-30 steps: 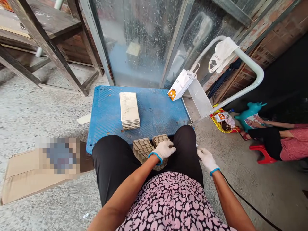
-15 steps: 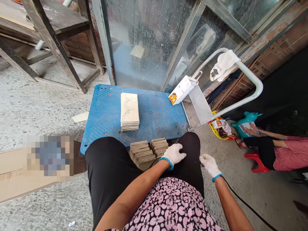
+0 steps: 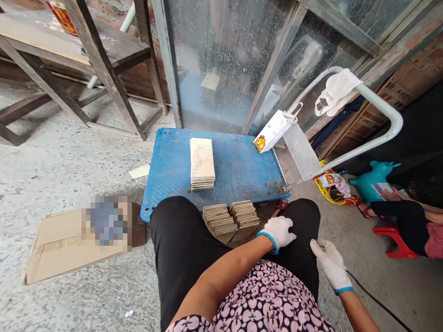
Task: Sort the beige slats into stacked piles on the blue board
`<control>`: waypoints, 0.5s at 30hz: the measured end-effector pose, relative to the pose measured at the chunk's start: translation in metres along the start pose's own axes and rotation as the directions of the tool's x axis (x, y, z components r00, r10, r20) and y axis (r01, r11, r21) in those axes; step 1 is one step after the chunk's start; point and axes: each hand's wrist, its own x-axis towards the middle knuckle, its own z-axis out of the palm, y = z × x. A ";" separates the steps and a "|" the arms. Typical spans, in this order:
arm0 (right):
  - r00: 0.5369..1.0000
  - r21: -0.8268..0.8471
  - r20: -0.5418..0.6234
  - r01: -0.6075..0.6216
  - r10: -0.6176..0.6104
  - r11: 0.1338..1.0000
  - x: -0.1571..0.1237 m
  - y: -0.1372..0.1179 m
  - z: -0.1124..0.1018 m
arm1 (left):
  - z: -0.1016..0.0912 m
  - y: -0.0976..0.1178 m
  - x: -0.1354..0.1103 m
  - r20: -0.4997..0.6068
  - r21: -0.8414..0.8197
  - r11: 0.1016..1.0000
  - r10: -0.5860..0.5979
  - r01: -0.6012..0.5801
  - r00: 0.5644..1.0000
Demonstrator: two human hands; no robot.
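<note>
My left hand (image 3: 279, 232), in a white knit glove with a blue cuff, rests on my right thigh. Its fingers are curled downward, and whatever they may hold is hidden. Beside the outer edge of that thigh is my right hand (image 3: 331, 263), gloved the same way, with thumb and fingers drawn together. A black cable (image 3: 375, 299) comes out from under its heel and trails to the lower right; the grip on it is partly hidden. Two rows of thin wooden boards (image 3: 216, 221) stand on edge between my knees. A flat stack of pale boards (image 3: 202, 161) lies on the blue platform cart (image 3: 238, 170).
A white paper bag (image 3: 275, 131) stands at the cart's right end, near the handle (image 3: 394, 122) with a white plastic bag (image 3: 337, 94). Cardboard (image 3: 58, 249) lies on the left floor. A wooden bench (image 3: 114, 60) stands behind. Another person sits by a red stool (image 3: 398, 242).
The view has shifted, so the scene sits farther right. My left hand stays on the thigh, its fingers more curled. My right hand has turned slightly beside the leg.
</note>
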 end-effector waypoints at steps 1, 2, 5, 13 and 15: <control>1.000 -0.023 -0.010 0.001 -0.001 1.000 0.000 0.001 0.001 | 0.002 0.001 0.000 0.003 0.009 1.000 0.000 0.000 1.000; 1.000 -0.032 -0.020 0.002 -0.002 0.999 0.001 0.001 0.003 | 0.003 0.001 0.001 0.003 0.019 1.000 -0.003 0.003 1.000; 1.000 0.012 -0.016 0.011 -0.011 1.000 0.001 -0.004 0.010 | 0.002 0.000 0.001 -0.017 0.037 0.999 -0.037 0.038 0.999; 0.994 0.092 0.111 0.012 -0.022 0.996 0.006 -0.012 0.027 | -0.003 -0.015 0.009 0.003 -0.061 0.985 -0.159 0.158 0.987; 0.992 0.109 0.129 -0.014 0.000 0.994 0.008 -0.009 0.030 | -0.002 -0.017 0.011 0.006 -0.087 0.981 -0.175 0.175 0.984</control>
